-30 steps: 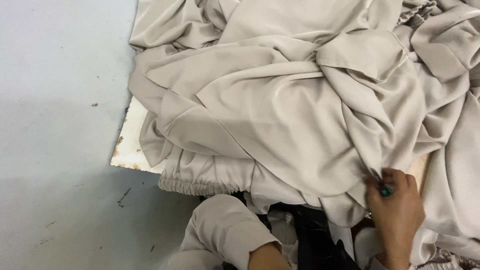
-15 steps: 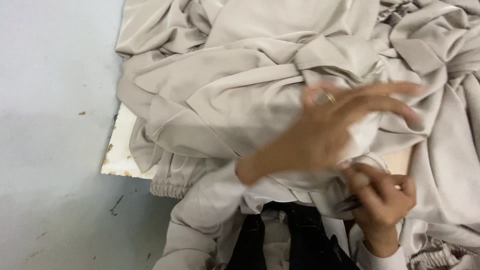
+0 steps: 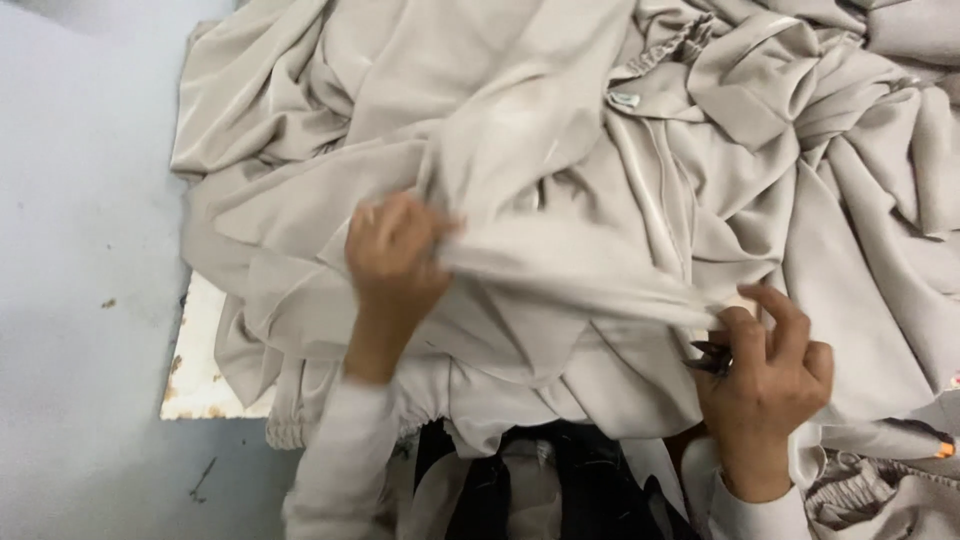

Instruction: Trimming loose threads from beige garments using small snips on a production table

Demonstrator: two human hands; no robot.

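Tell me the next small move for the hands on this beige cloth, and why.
Probably draw the left hand a little further from the right hand to flatten the beige cloth between them. The left hand grips a bunched fold; the right pinches the cloth's other end and holds a small dark tool, possibly snips. The span between them looks only partly taut.

Count, head view:
- 2 hands: left hand (image 3: pixel 395 255), right hand (image 3: pixel 765 365), both gripping cloth.
- 1 heap of beige garments (image 3: pixel 560 150); separate pieces can't be counted, folds overlap.
- 2 gathered elastic hems visible: one (image 3: pixel 285 432) at lower left, one (image 3: pixel 665 50) near the top.
- 1 small white label (image 3: pixel 625 100).
- 1 small dark tool (image 3: pixel 712 358) in the right hand, kind unclear.
- 1 white table (image 3: pixel 200 385), one chipped corner showing.
- 1 grey floor (image 3: pixel 70 250).
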